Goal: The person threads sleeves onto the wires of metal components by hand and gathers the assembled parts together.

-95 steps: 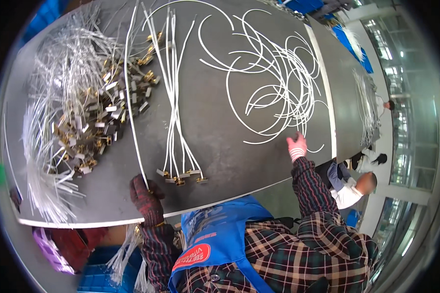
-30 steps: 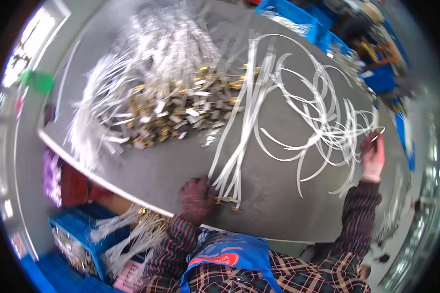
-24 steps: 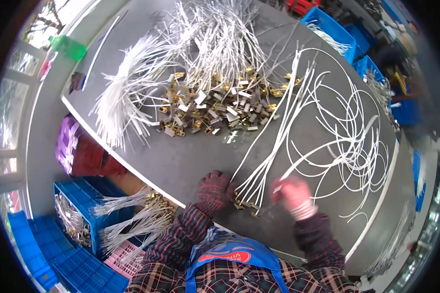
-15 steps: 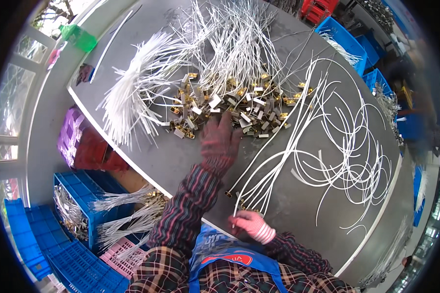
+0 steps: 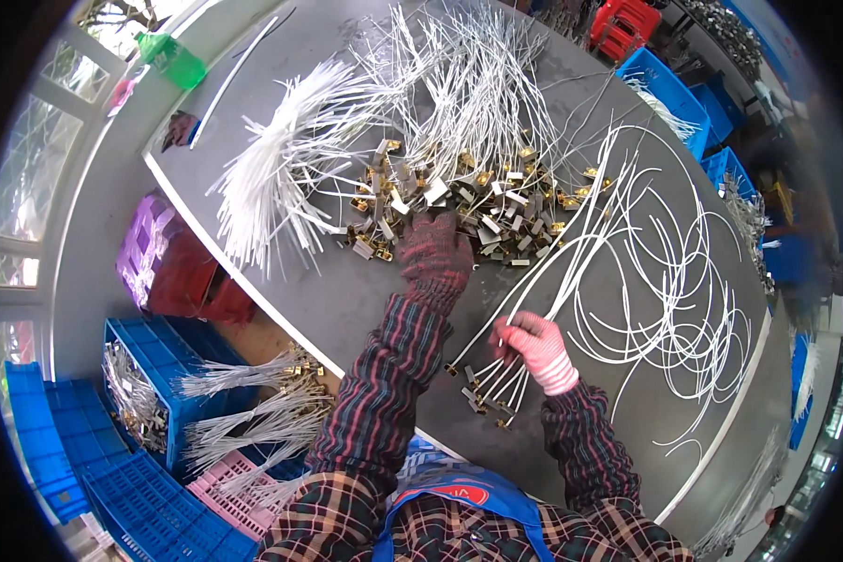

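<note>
My left hand (image 5: 435,248), in a dark red knit glove, reaches into the near edge of a heap of small metal clip-like parts (image 5: 491,225) with silver and brass-coloured pieces. Its fingertips are hidden among them, so its grip does not show. Thin white wires (image 5: 482,89) run back from the heap. My right hand (image 5: 539,351), in a pink glove with a white striped cuff, is over a loose bunch of white wires (image 5: 585,248). Its fingers are curled together; what they hold, if anything, cannot be made out. Just below it lie several wire ends with small metal parts (image 5: 482,405).
A thick bundle of white wires (image 5: 271,178) lies left of the heap. Long wires coil (image 5: 674,309) across the table's right side. Blue crates (image 5: 164,393) and a pink basket (image 5: 239,492) stand at lower left; another blue crate (image 5: 665,94) is at far right. A green bottle (image 5: 173,61) is by the window.
My right hand has moved up and right, away from the table's near edge and over the wires. My left hand has shifted slightly further into the heap. The whole view has shifted a little.
</note>
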A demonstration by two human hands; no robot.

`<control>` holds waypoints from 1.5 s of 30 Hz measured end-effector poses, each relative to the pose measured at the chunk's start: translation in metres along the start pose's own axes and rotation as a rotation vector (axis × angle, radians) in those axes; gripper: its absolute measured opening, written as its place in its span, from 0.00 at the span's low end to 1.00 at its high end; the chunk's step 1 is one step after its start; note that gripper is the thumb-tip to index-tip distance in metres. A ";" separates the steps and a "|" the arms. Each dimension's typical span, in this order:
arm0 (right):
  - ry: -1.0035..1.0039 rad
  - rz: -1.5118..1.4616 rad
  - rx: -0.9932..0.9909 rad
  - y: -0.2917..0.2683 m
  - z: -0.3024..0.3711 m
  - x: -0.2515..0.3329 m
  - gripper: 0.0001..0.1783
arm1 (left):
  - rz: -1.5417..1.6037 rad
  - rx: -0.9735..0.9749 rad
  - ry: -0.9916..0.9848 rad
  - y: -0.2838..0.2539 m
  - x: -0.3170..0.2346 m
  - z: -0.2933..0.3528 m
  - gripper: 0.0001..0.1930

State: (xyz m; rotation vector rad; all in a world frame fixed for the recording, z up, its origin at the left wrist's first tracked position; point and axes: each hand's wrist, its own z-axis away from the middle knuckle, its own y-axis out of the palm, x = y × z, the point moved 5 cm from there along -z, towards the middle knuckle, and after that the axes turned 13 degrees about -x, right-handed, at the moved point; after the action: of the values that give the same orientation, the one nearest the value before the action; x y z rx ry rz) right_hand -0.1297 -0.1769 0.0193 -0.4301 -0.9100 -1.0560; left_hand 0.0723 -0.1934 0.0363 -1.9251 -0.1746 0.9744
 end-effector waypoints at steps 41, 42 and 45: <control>-0.223 -0.376 -0.296 0.055 -0.038 -0.009 0.16 | 0.720 0.606 -1.223 -0.192 0.254 0.352 0.09; -0.241 -0.400 -0.294 0.049 -0.041 -0.004 0.15 | 0.702 0.586 -1.234 -0.195 0.257 0.354 0.09; -0.258 -0.419 -0.305 0.042 -0.045 0.000 0.14 | 0.688 0.561 -1.243 -0.195 0.262 0.355 0.10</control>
State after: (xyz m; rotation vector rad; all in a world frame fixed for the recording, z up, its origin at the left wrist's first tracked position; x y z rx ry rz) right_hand -0.0736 -0.1886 -0.0025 -0.6574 -1.0999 -1.5589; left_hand 0.0545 0.2823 -0.0409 -0.6306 0.0765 2.2871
